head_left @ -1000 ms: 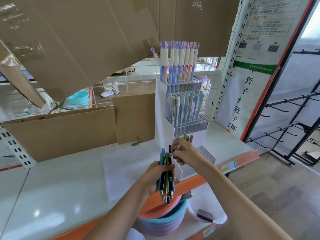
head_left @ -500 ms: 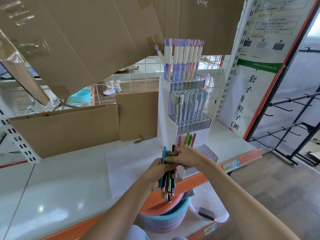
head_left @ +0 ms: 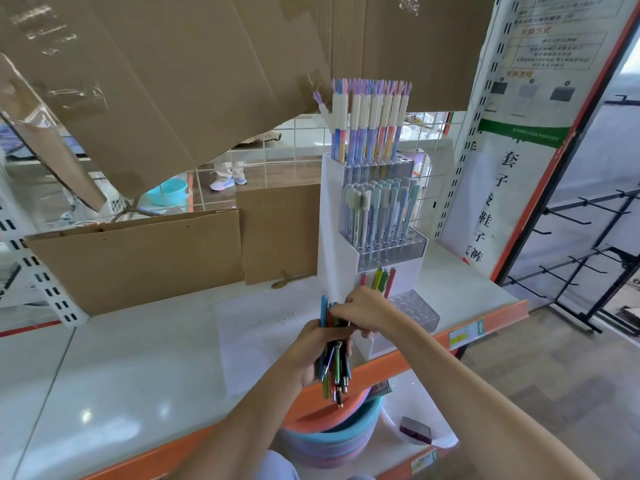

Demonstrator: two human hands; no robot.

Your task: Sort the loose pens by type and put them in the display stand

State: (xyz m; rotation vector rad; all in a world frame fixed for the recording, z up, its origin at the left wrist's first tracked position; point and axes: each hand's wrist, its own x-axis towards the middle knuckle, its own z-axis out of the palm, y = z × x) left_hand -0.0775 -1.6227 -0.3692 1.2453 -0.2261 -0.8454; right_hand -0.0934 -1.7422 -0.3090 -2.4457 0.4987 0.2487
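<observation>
Left hand (head_left: 313,355) is gripping the pen bundle (head_left: 334,365) at the shelf's (head_left: 138,358) front edge, right hand (head_left: 363,308) is pinching one pen beside the stand (head_left: 337,237)

The left hand (head_left: 313,353) was raised on a bare forearm from the lower middle of the view, its fingers curled tight in a grip. The right hand (head_left: 362,308) was brought in from the lower right on a bare, extended forearm, wrist bent, its fingertips (head_left: 334,307) pinched together just above the left hand.
</observation>
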